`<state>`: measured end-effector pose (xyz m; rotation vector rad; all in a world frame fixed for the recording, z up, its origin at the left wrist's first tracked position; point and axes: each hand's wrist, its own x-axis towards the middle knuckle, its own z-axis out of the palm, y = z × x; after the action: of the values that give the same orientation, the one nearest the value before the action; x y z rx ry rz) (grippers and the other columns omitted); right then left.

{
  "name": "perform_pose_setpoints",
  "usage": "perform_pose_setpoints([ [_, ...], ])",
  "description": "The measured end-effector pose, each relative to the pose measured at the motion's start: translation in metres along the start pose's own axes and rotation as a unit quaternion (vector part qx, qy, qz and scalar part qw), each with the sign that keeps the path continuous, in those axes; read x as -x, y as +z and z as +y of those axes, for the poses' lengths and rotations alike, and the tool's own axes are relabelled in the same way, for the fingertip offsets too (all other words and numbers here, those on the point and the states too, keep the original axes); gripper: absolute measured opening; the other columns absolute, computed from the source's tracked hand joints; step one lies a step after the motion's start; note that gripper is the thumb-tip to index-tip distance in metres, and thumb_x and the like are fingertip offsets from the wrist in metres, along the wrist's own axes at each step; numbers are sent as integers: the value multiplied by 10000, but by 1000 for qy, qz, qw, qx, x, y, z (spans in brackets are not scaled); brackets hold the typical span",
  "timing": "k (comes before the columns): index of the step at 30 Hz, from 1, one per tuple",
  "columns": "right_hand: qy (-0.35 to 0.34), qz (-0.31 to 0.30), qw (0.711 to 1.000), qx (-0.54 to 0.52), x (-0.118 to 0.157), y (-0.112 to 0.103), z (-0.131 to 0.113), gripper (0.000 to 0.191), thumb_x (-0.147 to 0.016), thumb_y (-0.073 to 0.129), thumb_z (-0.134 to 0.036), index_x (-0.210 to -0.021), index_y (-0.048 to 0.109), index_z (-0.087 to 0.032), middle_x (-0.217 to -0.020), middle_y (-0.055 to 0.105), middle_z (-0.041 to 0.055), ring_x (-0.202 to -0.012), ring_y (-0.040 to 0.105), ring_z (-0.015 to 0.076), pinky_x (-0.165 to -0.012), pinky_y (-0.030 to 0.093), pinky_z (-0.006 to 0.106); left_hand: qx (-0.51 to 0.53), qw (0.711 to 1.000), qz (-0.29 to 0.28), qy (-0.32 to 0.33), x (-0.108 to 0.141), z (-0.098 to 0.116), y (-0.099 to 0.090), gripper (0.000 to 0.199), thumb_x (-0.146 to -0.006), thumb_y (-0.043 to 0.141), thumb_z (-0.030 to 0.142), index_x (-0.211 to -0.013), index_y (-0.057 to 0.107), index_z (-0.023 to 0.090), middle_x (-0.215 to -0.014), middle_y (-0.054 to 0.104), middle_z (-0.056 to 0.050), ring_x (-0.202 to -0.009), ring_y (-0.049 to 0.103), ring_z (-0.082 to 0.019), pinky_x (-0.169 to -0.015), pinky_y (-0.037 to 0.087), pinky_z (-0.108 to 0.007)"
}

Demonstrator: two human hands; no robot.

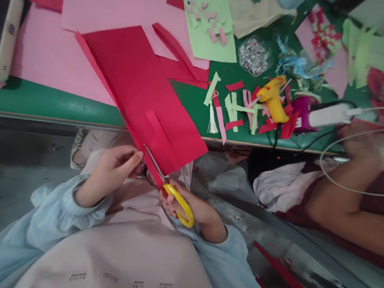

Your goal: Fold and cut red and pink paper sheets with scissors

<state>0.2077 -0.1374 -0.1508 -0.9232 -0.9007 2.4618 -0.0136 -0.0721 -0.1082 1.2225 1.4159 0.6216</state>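
A large red paper sheet (134, 77) slants from the green table down over its front edge towards my lap. My left hand (115, 171) pinches the sheet's lower left edge between thumb and fingers. Yellow-handled scissors (182, 205) are in my right hand (174, 200), with the fingers closed round the handles. The scissor blades lie along the paper's lower left edge, their tip close to my left thumb. On the sheet rests a narrow red strip (161, 132).
Pink sheets (59, 58) and a phone (1, 31) occupy the table's left. Rightward are green paper (213, 43), paper strips (233, 107), a yellow glue gun (273, 99), a bead box (255, 55) and a white cable. A person's arm (351, 183) reaches in at the right.
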Motion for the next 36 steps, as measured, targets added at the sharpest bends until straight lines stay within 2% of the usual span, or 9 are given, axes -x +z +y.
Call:
perform_pose_setpoints([
  [5,-26,-18,996,79,-1,-4,-1,447,-895,542,-654,-892,381,-236,-770,393,-53,-570,397,75,-520,343,253,2,999,-32,12,2,-1,0,371,-881,533,421,-594,562,188,-489,538,15,-446,488,-102,-441,379,-205],
  [8,-22,-17,996,79,0,-6,0,442,-900,528,-658,-890,388,-239,-786,394,-46,-567,397,80,-516,338,264,7,999,-31,12,2,-1,1,367,-883,533,408,-591,555,186,-488,534,17,-446,485,-98,-443,378,-202],
  [14,-20,-25,999,30,-2,-3,1,451,-880,561,-660,-914,406,-238,-777,389,-50,-556,381,76,-519,324,263,13,999,-28,10,1,-2,1,363,-883,535,400,-593,557,182,-483,534,19,-437,480,-92,-439,371,-199],
  [21,-14,6,999,-51,-3,7,-2,478,-837,637,-646,-871,418,-222,-731,383,-72,-517,321,46,-487,284,233,3,999,-34,11,1,-3,1,382,-900,508,404,-595,551,179,-497,537,16,-453,480,-94,-450,371,-206],
  [31,32,15,990,-138,-4,4,0,449,-772,750,-541,-855,450,-218,-704,459,-80,-522,393,58,-510,315,227,1,999,-39,12,3,-4,1,381,-901,502,411,-602,548,179,-504,536,18,-462,478,-95,-455,373,-209],
  [36,39,12,984,-176,-4,3,3,421,-893,576,-608,-842,491,-199,-669,433,-67,-489,332,53,-506,281,239,2,999,-42,14,3,0,1,390,-900,495,419,-598,546,177,-494,529,19,-459,472,-93,-450,365,-205],
])
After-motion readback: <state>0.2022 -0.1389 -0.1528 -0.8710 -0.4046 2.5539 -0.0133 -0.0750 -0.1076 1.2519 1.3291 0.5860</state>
